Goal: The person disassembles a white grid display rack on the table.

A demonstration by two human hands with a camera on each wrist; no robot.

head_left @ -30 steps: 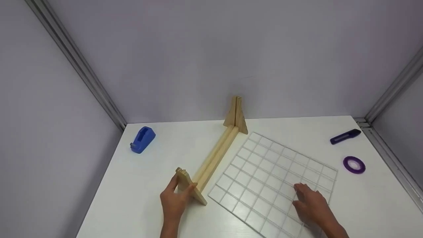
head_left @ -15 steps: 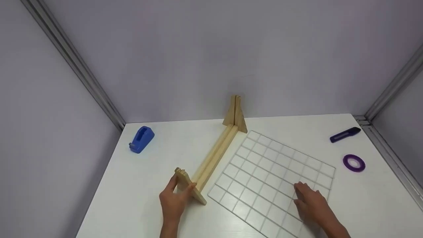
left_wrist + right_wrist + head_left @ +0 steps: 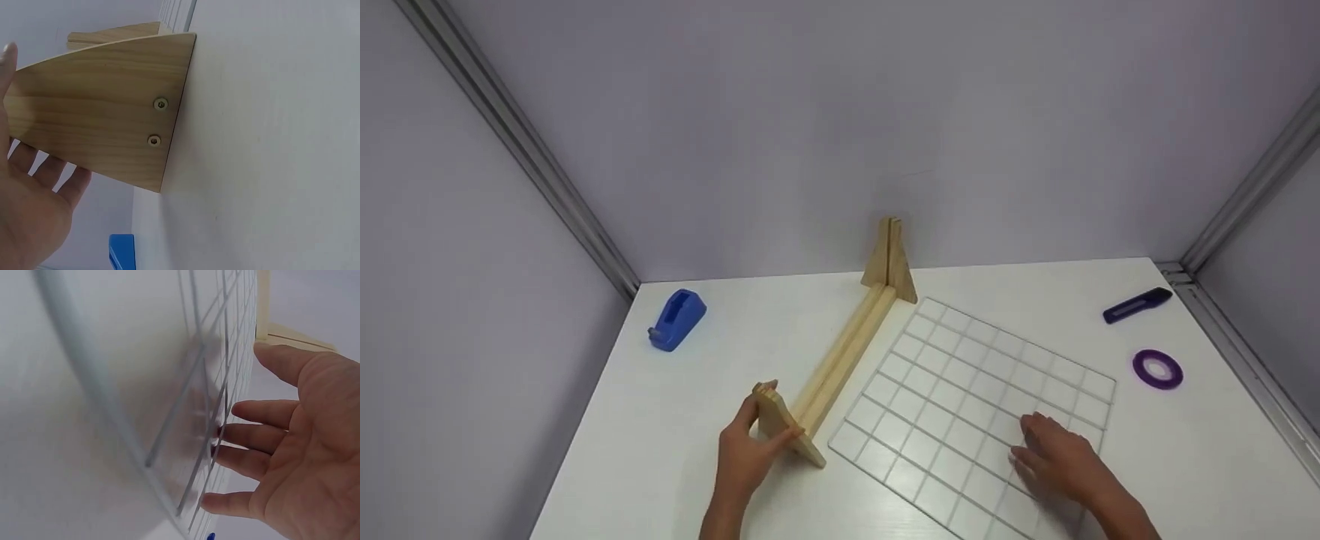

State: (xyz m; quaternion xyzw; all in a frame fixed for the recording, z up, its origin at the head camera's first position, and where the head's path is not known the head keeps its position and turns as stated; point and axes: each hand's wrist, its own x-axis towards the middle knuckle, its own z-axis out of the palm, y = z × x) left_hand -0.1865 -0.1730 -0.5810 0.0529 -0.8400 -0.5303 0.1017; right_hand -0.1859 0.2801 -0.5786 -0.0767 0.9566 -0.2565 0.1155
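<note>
A wooden stand lies on the white table: a long double rail with a triangular end piece at each end. My left hand grips the near end piece, thumb on one face and fingers on the other. In the left wrist view that end piece shows two screws, with the left hand behind it. A white wire grid lies flat to the right of the rail. My right hand rests on its near part with fingers spread; the right wrist view shows its fingertips touching the grid.
A blue tape dispenser sits at the far left of the table. A dark blue utility knife and a purple tape roll lie at the far right. Grey walls with metal corner rails enclose the table.
My right hand has slid slightly left and toward me on the grid. The left hand keeps its hold on the end piece. The view has shifted a little.
</note>
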